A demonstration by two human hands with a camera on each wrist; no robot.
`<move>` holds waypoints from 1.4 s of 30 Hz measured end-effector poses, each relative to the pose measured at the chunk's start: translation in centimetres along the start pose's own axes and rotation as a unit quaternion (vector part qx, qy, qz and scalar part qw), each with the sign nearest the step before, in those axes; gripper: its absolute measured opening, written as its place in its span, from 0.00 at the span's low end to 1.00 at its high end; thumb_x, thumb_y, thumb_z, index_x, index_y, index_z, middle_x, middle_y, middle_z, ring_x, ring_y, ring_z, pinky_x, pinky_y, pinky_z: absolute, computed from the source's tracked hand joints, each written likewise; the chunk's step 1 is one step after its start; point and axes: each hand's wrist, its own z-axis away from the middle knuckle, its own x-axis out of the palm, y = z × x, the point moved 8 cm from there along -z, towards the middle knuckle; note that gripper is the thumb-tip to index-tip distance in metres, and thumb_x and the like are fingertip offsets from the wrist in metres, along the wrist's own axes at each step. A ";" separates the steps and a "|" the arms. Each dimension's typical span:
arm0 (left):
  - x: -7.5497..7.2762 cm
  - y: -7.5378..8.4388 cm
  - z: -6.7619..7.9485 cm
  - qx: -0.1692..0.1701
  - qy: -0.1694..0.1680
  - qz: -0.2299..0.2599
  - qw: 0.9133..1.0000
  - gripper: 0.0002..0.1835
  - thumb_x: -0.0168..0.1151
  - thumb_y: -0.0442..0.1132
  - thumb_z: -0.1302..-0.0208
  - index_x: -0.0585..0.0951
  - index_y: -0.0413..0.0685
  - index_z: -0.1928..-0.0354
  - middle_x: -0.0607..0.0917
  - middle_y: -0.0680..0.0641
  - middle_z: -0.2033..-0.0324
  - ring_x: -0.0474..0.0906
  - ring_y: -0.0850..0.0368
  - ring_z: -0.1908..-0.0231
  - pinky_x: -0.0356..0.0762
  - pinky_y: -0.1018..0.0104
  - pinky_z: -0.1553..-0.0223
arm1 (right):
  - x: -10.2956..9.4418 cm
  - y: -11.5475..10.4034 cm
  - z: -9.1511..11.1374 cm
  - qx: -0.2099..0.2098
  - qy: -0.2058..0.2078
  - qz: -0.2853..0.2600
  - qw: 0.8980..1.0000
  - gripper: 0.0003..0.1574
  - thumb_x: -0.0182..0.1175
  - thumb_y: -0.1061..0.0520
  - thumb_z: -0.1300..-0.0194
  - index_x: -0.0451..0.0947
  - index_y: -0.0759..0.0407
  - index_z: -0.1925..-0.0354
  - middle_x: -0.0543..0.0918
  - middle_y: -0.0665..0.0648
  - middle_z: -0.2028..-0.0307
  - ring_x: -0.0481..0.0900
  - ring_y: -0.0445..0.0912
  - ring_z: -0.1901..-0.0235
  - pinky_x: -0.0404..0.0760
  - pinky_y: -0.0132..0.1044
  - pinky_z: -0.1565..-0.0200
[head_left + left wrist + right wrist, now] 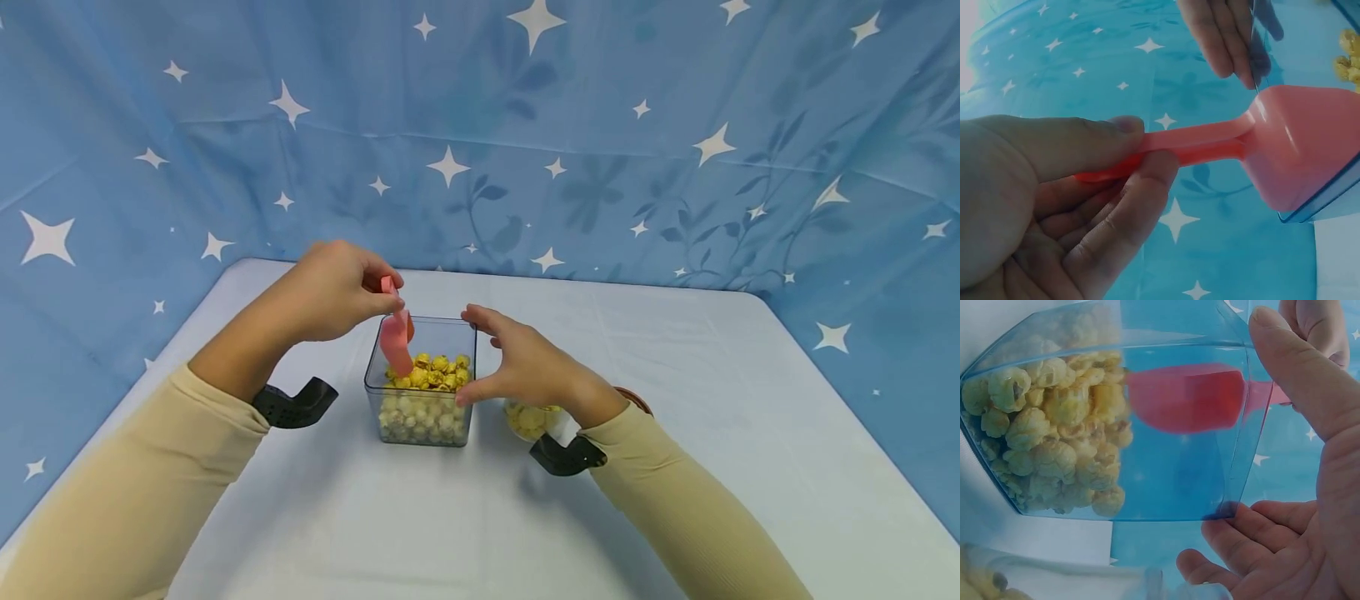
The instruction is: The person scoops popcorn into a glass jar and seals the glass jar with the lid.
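A clear square container (372, 408) stands on the table, part filled with yellow popcorn (431, 377). My left hand (333, 292) pinches the handle of a pink plastic scoop (1300, 140) between thumb and fingers. The scoop's bowl points down inside the container, its tip right at the popcorn in the head view. On the container's right side, my right hand (528, 367) holds the rim, thumb at the near corner and fingers at the far one. The right wrist view shows the scoop (1188, 400) through the clear wall.
Just right of the container, a small clear vessel (529, 422) holds more popcorn, partly hidden by my right wrist. A brown curved rim (634, 398) peeks out behind that forearm. The white table (360, 517) ends at a blue star-patterned curtain (600, 100).
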 end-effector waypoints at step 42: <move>1.5 -3.1 -1.3 -0.036 -0.027 0.107 0.993 0.13 0.63 0.40 0.30 0.83 0.40 0.49 0.85 0.43 0.57 0.84 0.49 0.57 0.79 0.50 0.52 | 0.0 0.1 0.1 0.003 0.009 -0.005 1.000 0.71 0.80 0.47 0.50 0.49 0.63 0.22 0.61 0.57 0.26 0.59 0.51 0.27 0.62 0.51 0.31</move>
